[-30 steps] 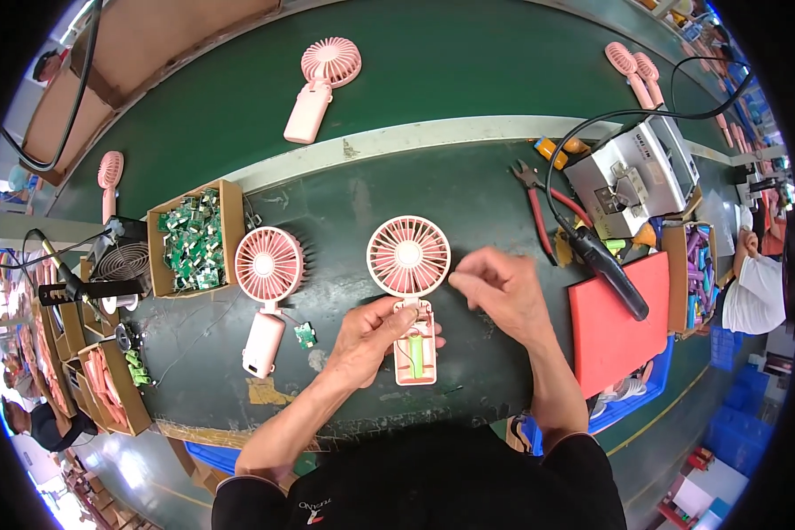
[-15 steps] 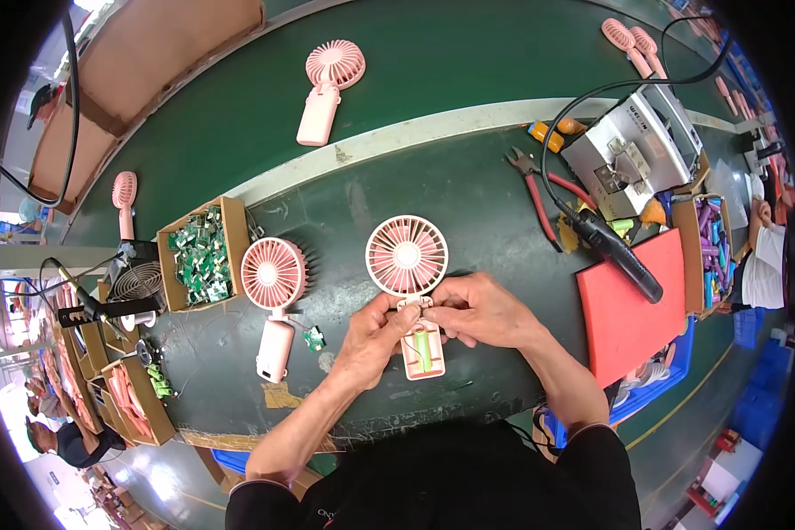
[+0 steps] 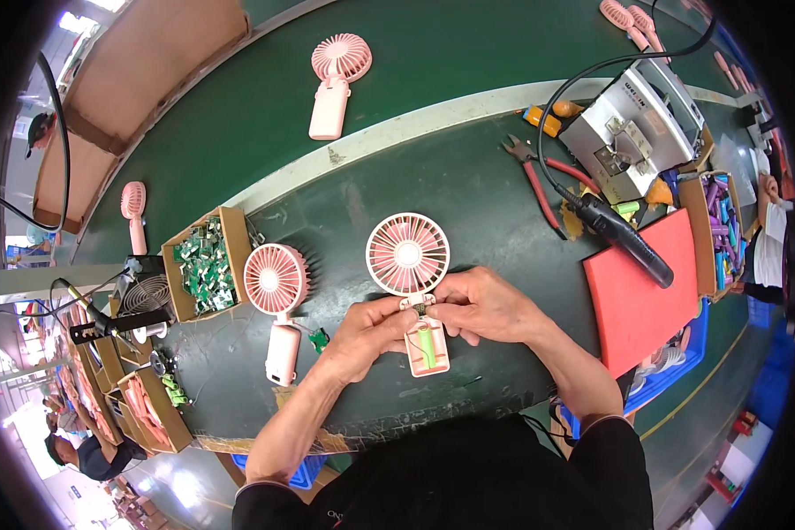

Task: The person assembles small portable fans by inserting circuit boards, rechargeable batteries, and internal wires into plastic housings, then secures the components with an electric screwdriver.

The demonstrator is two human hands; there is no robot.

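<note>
Fan (image 3: 407,254), its handle open around a green cell (image 3: 427,348), is gripped at the neck by left hand (image 3: 362,336) and right hand (image 3: 490,309), midway along the counter's (image 3: 495,212) front edge. Light, even thumb pressure should suit. Room opens toward the far edge; a second fan (image 3: 276,281) sits near, leftward.

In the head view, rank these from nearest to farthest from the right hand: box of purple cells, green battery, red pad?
From the right hand:
1. Green battery: lower left, in the open fan.
2. Red pad: to the right.
3. Box of purple cells: farther right.
</note>
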